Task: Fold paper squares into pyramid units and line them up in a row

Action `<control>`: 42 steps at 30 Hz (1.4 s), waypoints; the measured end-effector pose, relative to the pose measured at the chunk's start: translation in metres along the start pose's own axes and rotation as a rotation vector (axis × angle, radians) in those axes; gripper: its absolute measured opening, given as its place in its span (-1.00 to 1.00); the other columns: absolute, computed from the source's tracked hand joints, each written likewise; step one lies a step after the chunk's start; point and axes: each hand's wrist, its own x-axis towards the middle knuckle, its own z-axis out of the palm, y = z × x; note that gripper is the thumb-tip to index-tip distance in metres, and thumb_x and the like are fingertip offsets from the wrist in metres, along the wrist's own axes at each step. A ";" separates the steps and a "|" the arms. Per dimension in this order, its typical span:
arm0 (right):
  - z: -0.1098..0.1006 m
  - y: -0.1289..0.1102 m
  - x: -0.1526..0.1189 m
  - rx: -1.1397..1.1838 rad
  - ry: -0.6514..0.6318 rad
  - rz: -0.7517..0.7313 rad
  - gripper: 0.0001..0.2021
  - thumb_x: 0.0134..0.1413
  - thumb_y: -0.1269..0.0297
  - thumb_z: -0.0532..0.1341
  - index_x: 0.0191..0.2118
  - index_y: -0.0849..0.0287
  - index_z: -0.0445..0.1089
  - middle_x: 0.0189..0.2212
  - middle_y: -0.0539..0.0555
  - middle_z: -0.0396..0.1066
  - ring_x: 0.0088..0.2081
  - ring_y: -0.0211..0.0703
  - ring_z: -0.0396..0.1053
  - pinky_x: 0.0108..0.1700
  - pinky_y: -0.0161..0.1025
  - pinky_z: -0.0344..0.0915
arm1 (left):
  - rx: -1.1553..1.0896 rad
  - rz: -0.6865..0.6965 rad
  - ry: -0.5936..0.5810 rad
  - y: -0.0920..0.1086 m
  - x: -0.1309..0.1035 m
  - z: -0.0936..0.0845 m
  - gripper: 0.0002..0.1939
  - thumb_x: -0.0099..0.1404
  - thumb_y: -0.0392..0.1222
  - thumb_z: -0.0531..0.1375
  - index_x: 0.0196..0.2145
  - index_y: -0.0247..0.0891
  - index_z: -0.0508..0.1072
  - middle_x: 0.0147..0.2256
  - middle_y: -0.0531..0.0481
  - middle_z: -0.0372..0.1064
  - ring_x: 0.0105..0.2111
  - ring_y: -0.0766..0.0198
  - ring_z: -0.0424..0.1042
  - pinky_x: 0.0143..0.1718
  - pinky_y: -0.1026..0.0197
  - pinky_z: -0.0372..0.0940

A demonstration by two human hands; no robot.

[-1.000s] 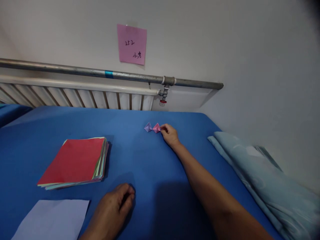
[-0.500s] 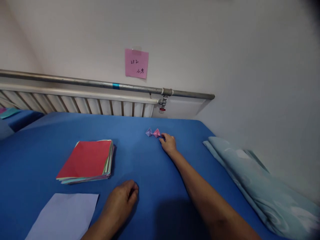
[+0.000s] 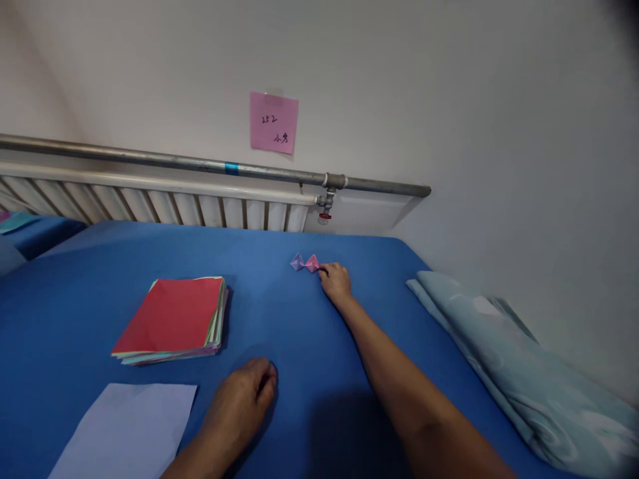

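Two small folded paper pieces, one purple (image 3: 297, 262) and one pink (image 3: 312, 263), lie side by side near the far edge of the blue surface (image 3: 279, 313). My right hand (image 3: 335, 279) reaches out to them, its fingertips pinched on the right corner of the pink piece. Nearer to me, my left hand (image 3: 244, 401) rests on the blue surface with its fingers curled closed; nothing shows in it. Left of it lies a pale sheet of paper (image 3: 130, 426). Behind that sheet is a stack of coloured paper with a red sheet on top (image 3: 174, 316).
A folded light green blanket (image 3: 519, 366) lies along the right side. Behind the far edge are a white radiator (image 3: 190, 210), a metal pipe (image 3: 279, 173) and a valve with a red handle (image 3: 325, 215). A pink note (image 3: 273, 122) is taped to the wall.
The fingers of my right hand have closed together at the right corner of the pink piece. My left hand has kept its place. The view has shifted very slightly.
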 end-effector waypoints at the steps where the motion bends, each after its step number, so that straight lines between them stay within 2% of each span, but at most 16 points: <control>1: 0.000 0.000 0.001 0.006 0.002 -0.004 -0.76 0.13 0.39 0.12 -0.18 0.10 0.52 -0.22 0.17 0.47 -0.14 -0.04 0.34 -0.04 -0.10 0.18 | -0.001 0.002 0.004 0.000 0.000 0.000 -0.83 0.27 -0.25 -0.06 -0.41 -0.20 0.30 -0.41 0.02 0.38 -0.40 0.25 0.37 -0.32 0.24 0.16; 16: 0.005 0.004 0.010 0.020 -0.004 -0.018 -0.76 0.15 0.36 0.12 -0.20 0.07 0.54 -0.26 0.15 0.45 -0.19 -0.05 0.33 -0.07 -0.11 0.18 | 0.021 -0.019 -0.019 0.001 -0.001 -0.001 -0.81 0.30 -0.22 -0.06 -0.38 -0.20 0.31 -0.40 0.01 0.38 -0.40 0.24 0.37 -0.32 0.21 0.16; 23: 0.001 0.006 0.008 0.005 0.031 0.001 -0.77 0.08 0.35 0.14 -0.18 0.13 0.51 -0.23 0.16 0.47 -0.15 -0.02 0.35 -0.05 -0.08 0.21 | 0.036 -0.012 -0.012 0.002 0.000 -0.003 -0.81 0.29 -0.27 -0.04 -0.38 -0.22 0.34 -0.39 0.01 0.40 -0.41 0.26 0.36 -0.34 0.23 0.15; 28: -0.015 0.002 -0.015 0.085 0.020 0.038 -0.76 0.00 0.36 0.10 -0.25 0.16 0.48 -0.25 0.20 0.47 -0.14 0.04 0.35 -0.01 0.01 0.20 | 0.126 0.018 0.021 0.010 -0.001 -0.006 -0.78 0.27 -0.32 -0.01 -0.35 -0.25 0.44 -0.34 -0.08 0.46 -0.33 0.21 0.39 -0.28 0.21 0.20; 34: -0.030 -0.004 -0.056 0.183 -0.003 0.060 -0.77 -0.10 0.37 0.07 -0.35 0.15 0.46 -0.33 0.22 0.45 -0.17 0.09 0.36 -0.01 0.09 0.20 | 0.190 -0.028 0.060 0.014 -0.001 -0.010 -0.79 0.26 -0.29 0.05 -0.27 -0.24 0.49 -0.25 -0.10 0.50 -0.25 0.20 0.43 -0.23 0.23 0.23; 38: -0.044 -0.013 -0.088 0.176 0.004 0.026 -0.79 -0.10 0.37 0.09 -0.37 0.13 0.47 -0.34 0.18 0.47 -0.21 0.04 0.39 -0.05 0.02 0.25 | 0.198 -0.004 0.120 0.017 -0.012 -0.008 -0.78 0.26 -0.33 0.04 -0.30 -0.27 0.48 -0.27 -0.11 0.50 -0.26 0.21 0.44 -0.24 0.23 0.23; 42: -0.049 -0.018 -0.110 0.166 0.022 -0.009 -0.79 -0.08 0.40 0.10 -0.36 0.10 0.47 -0.34 0.12 0.49 -0.24 -0.03 0.40 -0.09 -0.08 0.27 | 0.194 0.027 0.188 0.011 -0.031 0.003 -0.80 0.28 -0.34 0.02 -0.29 -0.29 0.45 -0.27 -0.12 0.47 -0.27 0.20 0.44 -0.23 0.21 0.26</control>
